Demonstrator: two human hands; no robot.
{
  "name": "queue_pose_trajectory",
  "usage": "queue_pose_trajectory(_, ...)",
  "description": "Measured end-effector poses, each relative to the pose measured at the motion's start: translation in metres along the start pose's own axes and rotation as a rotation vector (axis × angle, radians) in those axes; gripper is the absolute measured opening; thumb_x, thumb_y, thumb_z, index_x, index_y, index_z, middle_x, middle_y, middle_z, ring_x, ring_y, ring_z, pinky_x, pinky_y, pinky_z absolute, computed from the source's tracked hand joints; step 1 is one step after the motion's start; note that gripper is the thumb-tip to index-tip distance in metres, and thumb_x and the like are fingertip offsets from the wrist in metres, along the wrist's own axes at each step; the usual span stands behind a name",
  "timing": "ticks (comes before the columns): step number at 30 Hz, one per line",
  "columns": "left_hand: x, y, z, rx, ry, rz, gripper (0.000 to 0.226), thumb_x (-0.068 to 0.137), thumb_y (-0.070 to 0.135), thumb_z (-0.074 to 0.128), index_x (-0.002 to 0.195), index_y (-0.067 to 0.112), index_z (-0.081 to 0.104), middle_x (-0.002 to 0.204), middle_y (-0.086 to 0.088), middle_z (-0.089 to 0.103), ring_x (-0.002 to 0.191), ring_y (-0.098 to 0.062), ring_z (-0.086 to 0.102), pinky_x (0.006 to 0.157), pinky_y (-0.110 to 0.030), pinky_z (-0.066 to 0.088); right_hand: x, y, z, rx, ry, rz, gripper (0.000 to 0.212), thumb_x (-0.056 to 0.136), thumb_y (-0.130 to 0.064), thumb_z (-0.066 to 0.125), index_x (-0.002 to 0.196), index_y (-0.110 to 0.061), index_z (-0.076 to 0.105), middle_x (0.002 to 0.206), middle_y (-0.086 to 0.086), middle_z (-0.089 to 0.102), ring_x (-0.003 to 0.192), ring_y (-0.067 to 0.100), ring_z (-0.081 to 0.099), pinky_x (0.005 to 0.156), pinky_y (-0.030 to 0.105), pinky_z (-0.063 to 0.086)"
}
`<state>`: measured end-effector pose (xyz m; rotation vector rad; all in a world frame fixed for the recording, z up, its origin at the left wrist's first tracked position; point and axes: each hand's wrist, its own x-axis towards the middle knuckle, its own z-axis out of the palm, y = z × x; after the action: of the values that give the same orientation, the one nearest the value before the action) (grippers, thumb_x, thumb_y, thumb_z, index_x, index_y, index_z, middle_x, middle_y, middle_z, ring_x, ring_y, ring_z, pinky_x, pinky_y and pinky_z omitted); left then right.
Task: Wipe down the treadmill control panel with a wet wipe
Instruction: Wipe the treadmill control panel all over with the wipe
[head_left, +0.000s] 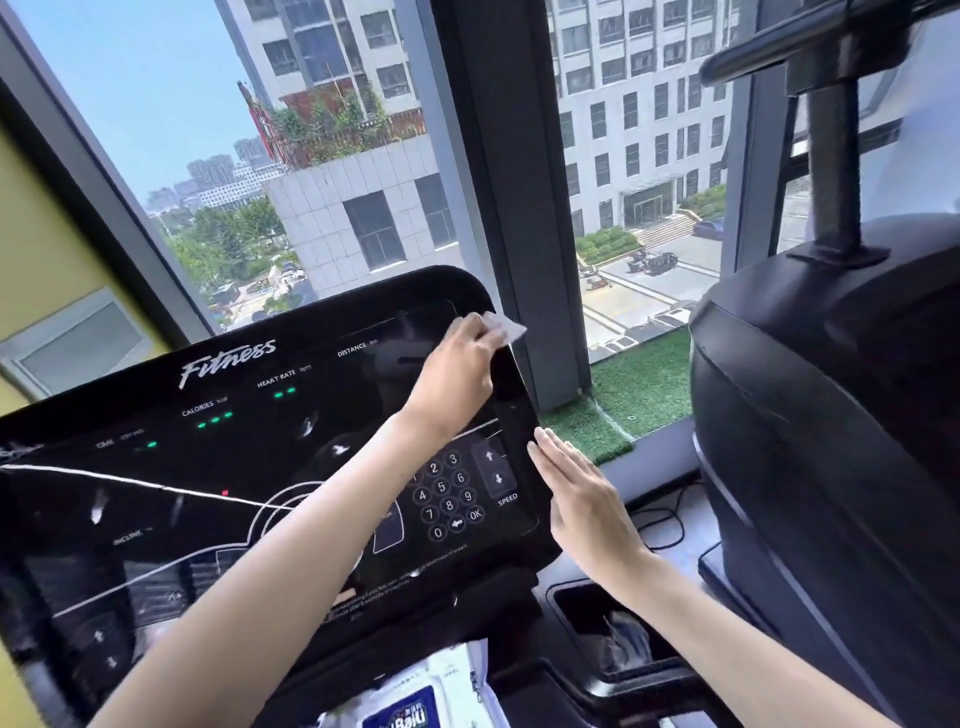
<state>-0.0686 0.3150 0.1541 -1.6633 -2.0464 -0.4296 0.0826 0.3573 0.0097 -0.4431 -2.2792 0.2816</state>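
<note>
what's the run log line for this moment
step: wipe control panel, top right corner | left hand: grips wet wipe | right hand: fingers straight at panel's right edge | white pack: below panel

The wet wipe (508, 328) is mostly hidden under the left hand (457, 374) (one white corner shows). The control panel (234, 467) runs off the left edge, the wipe pack (410, 701) off the bottom; the panel's fine print is unreadably small.

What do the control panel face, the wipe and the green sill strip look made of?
Control panel: glossy black plastic or glass, probably; it mirrors window light. Wet wipe in the left hand: thin, matte white sheet, likely nonwoven. Sill strip: artificial turf, by its green tufted pile.
</note>
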Motion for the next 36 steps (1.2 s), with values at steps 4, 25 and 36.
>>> queue_pose_trajectory(4,-0.026,0.023,0.015,0.02,-0.194,0.212,0.037,0.079,-0.012,0.049,0.111,0.004,0.06,0.102,-0.01,0.052,0.099,-0.025,0.048,0.071,-0.04,0.053,-0.003,-0.001,0.001,-0.05,-0.04,-0.035,0.073,0.056,0.019,0.07,0.125,0.003,0.054,0.135,0.016,0.05,0.125,0.026,0.048,0.105,0.042,0.033)
queue_pose_trajectory(25,-0.037,0.019,0.019,-0.034,-0.102,0.077,0.038,0.079,-0.01,0.052,0.113,0.004,0.062,0.102,-0.009,0.055,0.097,-0.027,0.051,0.066,-0.041,0.055,-0.005,-0.001,0.004,-0.077,-0.063,-0.044,0.073,0.054,0.02,0.069,0.124,0.007,0.053,0.136,0.021,0.047,0.124,0.03,0.047,0.102,0.047,0.031)
queue_pose_trajectory(36,-0.041,0.019,0.025,-0.092,0.079,-0.12,0.038,0.078,-0.013,0.054,0.111,0.005,0.062,0.093,-0.01,0.054,0.087,-0.026,0.054,0.063,-0.033,0.053,-0.006,-0.002,0.004,-0.068,-0.114,-0.041,0.075,0.06,0.017,0.064,0.132,0.007,0.045,0.143,0.019,0.038,0.131,0.028,0.037,0.106,0.045,0.026)
